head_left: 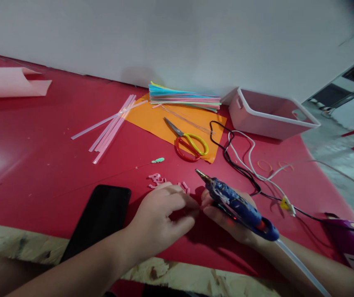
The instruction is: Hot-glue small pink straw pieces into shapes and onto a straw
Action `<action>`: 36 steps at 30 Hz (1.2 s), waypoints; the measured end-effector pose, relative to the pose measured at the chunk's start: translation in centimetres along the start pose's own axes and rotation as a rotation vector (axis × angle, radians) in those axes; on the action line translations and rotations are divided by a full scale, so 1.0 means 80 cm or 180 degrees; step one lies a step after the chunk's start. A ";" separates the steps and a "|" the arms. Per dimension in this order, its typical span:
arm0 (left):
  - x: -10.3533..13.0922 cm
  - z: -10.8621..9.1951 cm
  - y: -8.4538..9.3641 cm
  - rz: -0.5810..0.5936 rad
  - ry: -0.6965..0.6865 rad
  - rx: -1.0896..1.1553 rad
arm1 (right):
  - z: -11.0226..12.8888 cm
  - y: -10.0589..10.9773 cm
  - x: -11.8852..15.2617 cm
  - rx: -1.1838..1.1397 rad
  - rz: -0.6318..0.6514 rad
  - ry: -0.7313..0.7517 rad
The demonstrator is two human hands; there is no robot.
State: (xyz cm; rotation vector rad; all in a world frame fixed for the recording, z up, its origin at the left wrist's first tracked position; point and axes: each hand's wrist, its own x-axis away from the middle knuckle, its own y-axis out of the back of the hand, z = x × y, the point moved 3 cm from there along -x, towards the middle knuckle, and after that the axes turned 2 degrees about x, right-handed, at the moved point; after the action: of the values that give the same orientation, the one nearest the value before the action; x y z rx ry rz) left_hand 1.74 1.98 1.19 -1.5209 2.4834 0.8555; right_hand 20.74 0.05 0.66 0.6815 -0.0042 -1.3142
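Observation:
My right hand (pixel 231 218) is wrapped round a blue glue gun (pixel 235 206), whose metal nozzle points up and left. A clear glue stick (pixel 302 268) sticks out of its rear end. My left hand (pixel 167 214) is closed in a pinch just left of the right fingertips; what lies between its fingers is too small to make out. Small pink curled pieces (pixel 156 179) lie on the red table (pixel 40 173) beyond my left hand. A thin stem with a green tip (pixel 157 160) lies behind them.
Scissors (pixel 192 145) rest on orange paper (pixel 152 123). Pipe cleaners (pixel 183 98) and a pink bin (pixel 263 119) stand at the back. Glue sticks (pixel 113 130) and a phone (pixel 100 214) are left. Cables (pixel 248 165) and a purple power strip (pixel 347 241) are right.

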 end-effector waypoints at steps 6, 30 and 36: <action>-0.005 0.001 0.002 0.0084 0.0061 0.0264 | -0.005 0.005 -0.002 -0.0195 0.0390 -0.0310; -0.003 -0.004 0.002 0.0438 -0.0455 0.0436 | -0.014 0.007 -0.002 -0.1203 0.1220 -0.0493; -0.002 -0.007 0.000 0.0381 -0.0317 0.0578 | -0.015 0.005 0.000 -0.1456 0.1282 -0.0621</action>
State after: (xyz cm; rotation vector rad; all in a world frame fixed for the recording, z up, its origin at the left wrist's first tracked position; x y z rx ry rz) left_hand 1.92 1.85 1.74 -1.2528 2.5217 0.6814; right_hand 21.54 0.62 -0.12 0.1475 0.0012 -0.9398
